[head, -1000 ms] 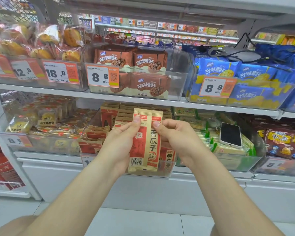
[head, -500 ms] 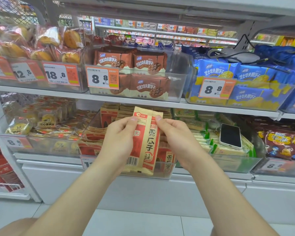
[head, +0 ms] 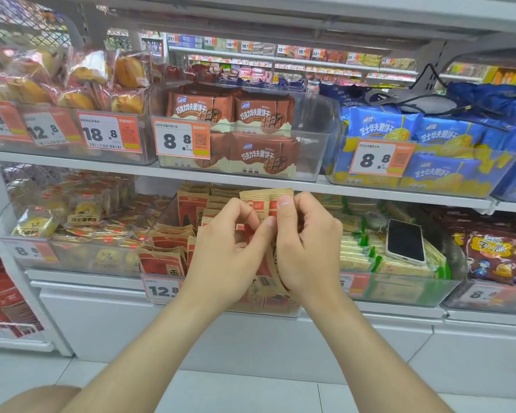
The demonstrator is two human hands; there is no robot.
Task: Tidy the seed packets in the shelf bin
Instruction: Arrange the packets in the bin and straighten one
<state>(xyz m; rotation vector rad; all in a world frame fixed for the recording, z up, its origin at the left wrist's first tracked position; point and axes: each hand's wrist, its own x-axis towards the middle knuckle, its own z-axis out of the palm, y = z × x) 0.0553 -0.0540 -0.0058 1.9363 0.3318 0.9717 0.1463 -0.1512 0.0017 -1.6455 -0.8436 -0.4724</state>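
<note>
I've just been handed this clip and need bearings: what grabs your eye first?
Dead centre, the left hand and right hand pinch one upright red-and-tan seed packet at the lower middle bin. To the right, a smartphone lies screen-up on green-edged snack packs. Above, brown chocolate biscuit packs sit behind an 8.8 price tag.

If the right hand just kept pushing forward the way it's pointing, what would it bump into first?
Probably the standing seed packets at the back of the bin; the right hand itself grips the held packet. Depth is hard to judge.
</note>
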